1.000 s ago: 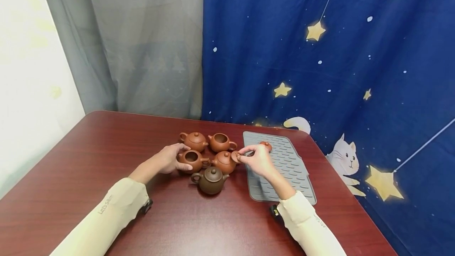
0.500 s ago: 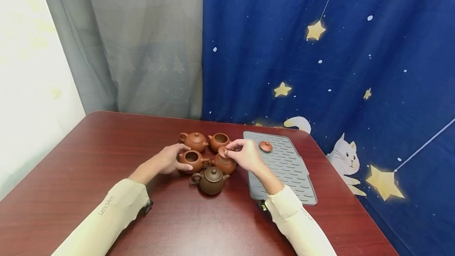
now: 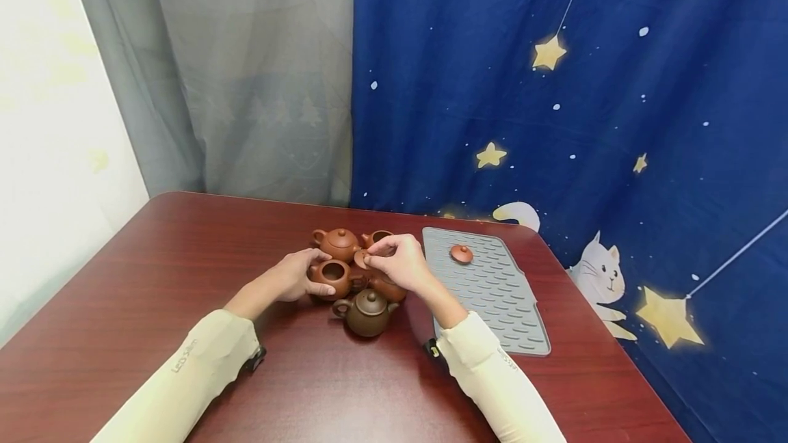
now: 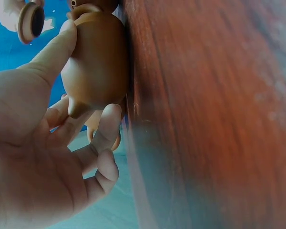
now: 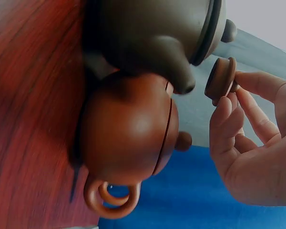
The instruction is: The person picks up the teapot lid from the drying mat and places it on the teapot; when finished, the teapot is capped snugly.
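Observation:
My left hand point(image 3: 294, 276) holds an uncovered reddish-brown teapot point(image 3: 326, 287) from its left side, thumb near the rim. In the left wrist view the fingers reach round the teapot's body point(image 4: 97, 62) beside its short spout. Between thumb and fingertips, my right hand point(image 3: 401, 266) pinches a small teapot lid point(image 5: 221, 78) by its knob. In the head view that lid is raised just right of and behind the uncovered teapot's opening. Under the right hand, partly hidden, stands a lidded reddish teapot point(image 5: 128, 129). A dark brown lidded teapot point(image 3: 366, 318) stands in front of it.
Behind the held teapot are a lidded reddish teapot point(image 3: 337, 245) and another reddish teapot point(image 3: 377, 236), partly covered by the right hand. A grey ridged mat point(image 3: 492, 306) lies to the right, bearing a reddish lid point(image 3: 461, 253). The table's back edge meets hanging curtains point(image 3: 271, 122).
The right hand has carried the lid leftward from beside the mat, across the lidded reddish teapot, to near the held teapot. The left hand has stayed in place.

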`<act>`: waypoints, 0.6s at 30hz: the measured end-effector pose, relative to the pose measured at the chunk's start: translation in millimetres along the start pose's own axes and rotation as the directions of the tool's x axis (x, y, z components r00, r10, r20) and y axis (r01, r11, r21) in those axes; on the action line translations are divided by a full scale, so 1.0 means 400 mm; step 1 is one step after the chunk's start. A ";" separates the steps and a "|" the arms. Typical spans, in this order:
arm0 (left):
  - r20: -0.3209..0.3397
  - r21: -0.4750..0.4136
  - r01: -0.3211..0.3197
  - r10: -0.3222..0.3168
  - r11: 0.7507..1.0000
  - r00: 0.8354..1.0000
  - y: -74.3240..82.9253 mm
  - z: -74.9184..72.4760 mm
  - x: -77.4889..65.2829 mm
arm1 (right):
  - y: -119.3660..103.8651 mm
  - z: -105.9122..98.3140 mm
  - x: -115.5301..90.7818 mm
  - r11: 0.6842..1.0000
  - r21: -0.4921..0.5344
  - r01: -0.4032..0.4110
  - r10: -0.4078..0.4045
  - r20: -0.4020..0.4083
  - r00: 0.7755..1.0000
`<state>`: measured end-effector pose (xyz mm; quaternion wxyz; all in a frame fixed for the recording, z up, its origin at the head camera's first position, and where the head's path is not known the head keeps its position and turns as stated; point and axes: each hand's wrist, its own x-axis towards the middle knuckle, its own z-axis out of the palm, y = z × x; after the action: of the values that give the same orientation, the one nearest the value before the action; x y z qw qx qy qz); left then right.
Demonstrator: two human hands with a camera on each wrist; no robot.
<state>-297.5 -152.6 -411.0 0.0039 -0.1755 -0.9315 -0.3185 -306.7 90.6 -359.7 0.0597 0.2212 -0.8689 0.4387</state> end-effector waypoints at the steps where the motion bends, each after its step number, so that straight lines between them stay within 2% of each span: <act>1: 0.000 0.000 0.003 -0.003 1.000 1.000 -0.001 0.000 0.000 | -0.003 0.005 0.003 1.000 -0.002 0.000 0.000 0.003 1.000; 10: 0.001 0.007 0.011 -0.011 1.000 1.000 0.000 -0.001 0.002 | -0.020 0.044 0.019 0.997 -0.078 0.000 0.002 0.017 1.000; 18: 0.003 0.025 0.008 -0.008 1.000 1.000 0.002 0.000 0.000 | -0.024 0.075 0.032 0.999 -0.050 0.018 -0.014 0.078 0.997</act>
<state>-297.1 -152.1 -410.7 0.0034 -0.1723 -0.9361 -0.3066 -311.1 57.6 -367.3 0.0351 0.2433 -0.8796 0.4073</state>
